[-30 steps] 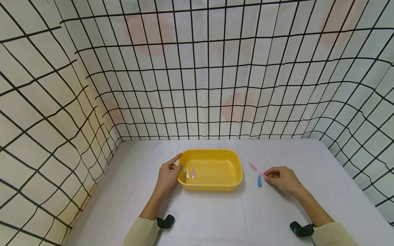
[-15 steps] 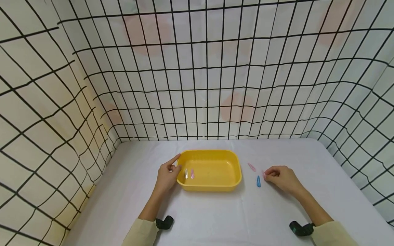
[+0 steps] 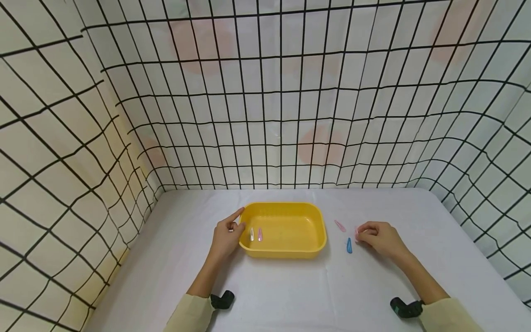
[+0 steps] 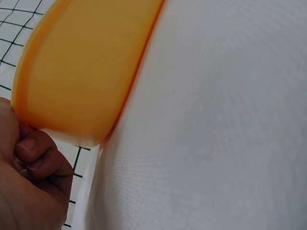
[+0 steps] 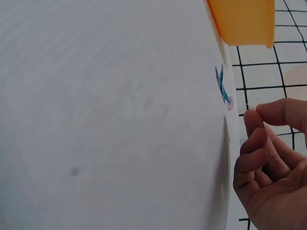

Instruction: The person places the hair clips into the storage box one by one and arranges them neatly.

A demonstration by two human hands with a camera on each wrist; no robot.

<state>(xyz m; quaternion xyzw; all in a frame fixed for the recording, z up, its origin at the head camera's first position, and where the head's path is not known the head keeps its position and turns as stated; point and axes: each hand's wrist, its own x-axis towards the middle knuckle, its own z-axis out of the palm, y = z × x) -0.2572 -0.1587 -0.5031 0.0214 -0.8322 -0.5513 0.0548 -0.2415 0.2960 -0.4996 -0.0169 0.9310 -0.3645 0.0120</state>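
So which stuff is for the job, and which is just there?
Seems part of the job:
yellow tray, held by the left hand
pale clip and pink clip inside it
pink bit pinched by the right hand
loose pink clip, blue clip

Just there:
black grid
white cloth
black wrist gadgets

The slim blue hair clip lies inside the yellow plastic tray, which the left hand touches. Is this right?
Not inside: the head view shows the blue hair clip on the white cloth, outside the yellow tray, which the left hand touches.
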